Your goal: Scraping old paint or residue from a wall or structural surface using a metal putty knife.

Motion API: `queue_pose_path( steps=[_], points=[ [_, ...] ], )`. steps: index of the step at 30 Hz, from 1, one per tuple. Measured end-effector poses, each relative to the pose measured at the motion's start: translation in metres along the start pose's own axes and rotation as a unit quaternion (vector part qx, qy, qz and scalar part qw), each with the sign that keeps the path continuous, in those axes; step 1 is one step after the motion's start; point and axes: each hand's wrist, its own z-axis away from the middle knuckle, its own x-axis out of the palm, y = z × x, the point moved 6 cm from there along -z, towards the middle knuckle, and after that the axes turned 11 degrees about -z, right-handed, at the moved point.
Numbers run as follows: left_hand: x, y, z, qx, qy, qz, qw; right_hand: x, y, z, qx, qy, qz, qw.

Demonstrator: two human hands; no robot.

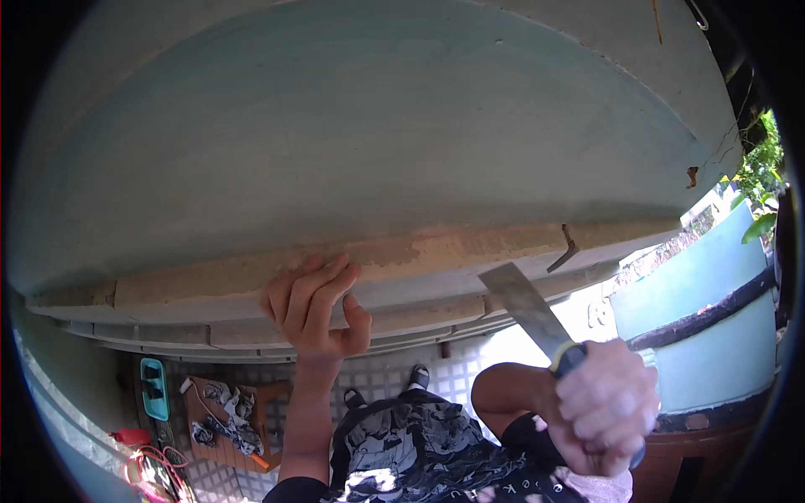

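Observation:
My right hand (608,407) is closed around the dark handle of a putty knife (530,303). Its flat metal blade points up and to the left, just in front of the ledge and apart from it. My left hand (317,308) rests with bent fingers on the edge of the ledge (453,247), holding nothing. Paint is worn along that ledge, leaving a rough, pale brown band. A dark gap (568,245) cuts across it to the right. Above the ledge spreads a pale blue-green wall (360,126).
Lower down runs another stepped ledge (335,331). On the tiled floor (470,356) stands a small brown table (201,411) with crumpled cloth and an orange-handled tool. Nearby are a teal tray (154,402) and a red hose (155,457). Green leaves (759,226) show at far right.

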Motion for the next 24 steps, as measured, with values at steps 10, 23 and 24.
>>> queue_pose_path(
  steps=[10,23,24],
  points=[
    [-0.001,0.002,0.000,0.001,-0.011,0.002,1.000,0.004,0.003,0.004,0.058,-0.076,-0.062,0.993],
    [-0.004,0.000,0.001,0.016,-0.008,0.008,1.000,0.016,0.026,-0.007,0.138,0.054,0.111,0.983],
    [-0.003,0.000,0.001,0.013,-0.012,0.007,1.000,0.015,0.020,-0.009,0.118,0.030,0.079,0.989]
  ],
)
